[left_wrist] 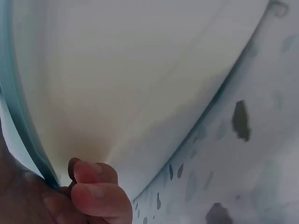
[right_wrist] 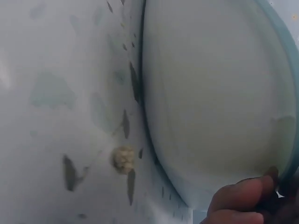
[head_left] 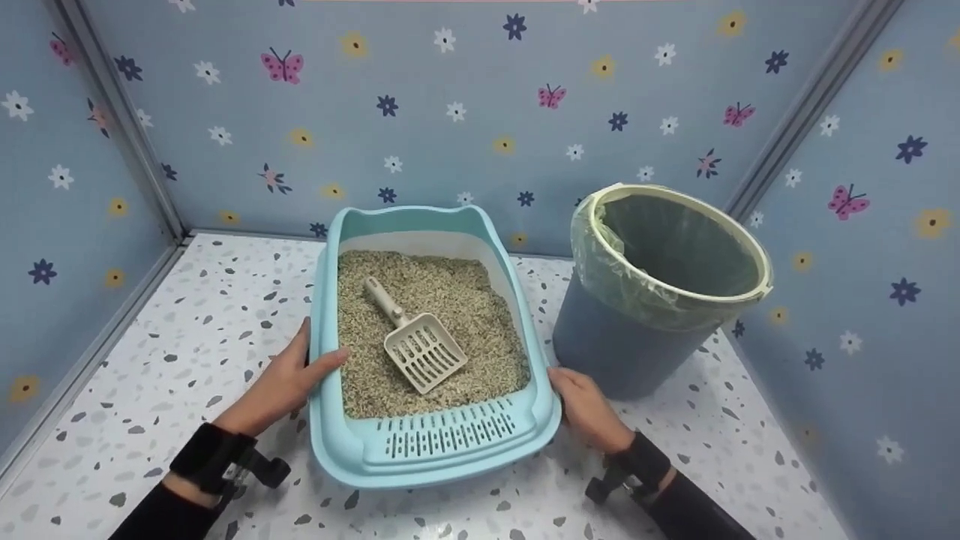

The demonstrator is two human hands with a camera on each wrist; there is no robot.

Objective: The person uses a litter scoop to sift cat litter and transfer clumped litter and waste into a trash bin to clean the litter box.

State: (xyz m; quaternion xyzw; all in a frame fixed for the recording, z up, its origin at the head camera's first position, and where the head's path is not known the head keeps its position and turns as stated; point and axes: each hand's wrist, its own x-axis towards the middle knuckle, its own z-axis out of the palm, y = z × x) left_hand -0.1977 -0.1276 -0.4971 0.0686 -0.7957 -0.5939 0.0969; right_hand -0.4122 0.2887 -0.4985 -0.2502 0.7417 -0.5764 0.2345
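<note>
A person's left hand (head_left: 289, 379) and right hand (head_left: 587, 406) grip opposite sides of a light blue litter tray (head_left: 352, 442) sitting on a speckled white tabletop (head_left: 187, 337), between flower- and butterfly-patterned blue walls (head_left: 450, 112). The left thumb lies over the tray's rim, touching the edge of the litter, while the fingers (left_wrist: 96, 186) curl under the rim against the pale outer wall, as the left wrist view shows. The right hand clasps the near right corner, its fingers (right_wrist: 238, 198) tucked beneath the rim and pressed to the tray's side. Inside, beige granular litter (head_left: 450, 300) fills the tray, and a cream slotted scoop (head_left: 420, 346) lies on top of it near the middle, handle pointing toward the far left. A slotted step forms the tray's near edge. Just to the right stands a blue bin (head_left: 622, 345) lined with a translucent bag folded over its pale rim, close beside the tray. A small clump of litter (right_wrist: 123, 158) rests on the tabletop by the tray's base in the right wrist view.
</note>
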